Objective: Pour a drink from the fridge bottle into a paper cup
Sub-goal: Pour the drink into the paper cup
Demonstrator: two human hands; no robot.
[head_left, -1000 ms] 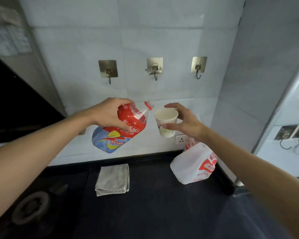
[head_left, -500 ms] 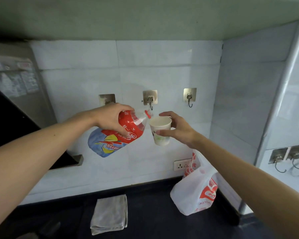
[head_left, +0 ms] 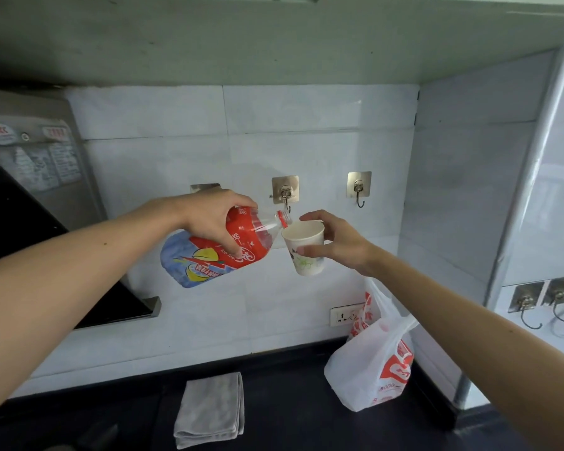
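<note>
Here, in the head view, the left hand (head_left: pixel 214 216) is holding the red bottle (head_left: pixel 241 242) in the air, its fingers (head_left: pixel 233 247) curling round the upper body. The bottle is lying tilted, with its mouth at the rim of the paper cup (head_left: pixel 306 255). The right hand (head_left: pixel 337 244) is gripping the cup round its wall and holding it nearly upright. Both are hanging well above the dark surface (head_left: pixel 290 402), where a folded grey cloth (head_left: pixel 209 410) and a white plastic bag (head_left: pixel 372 369) are lying apart.
</note>
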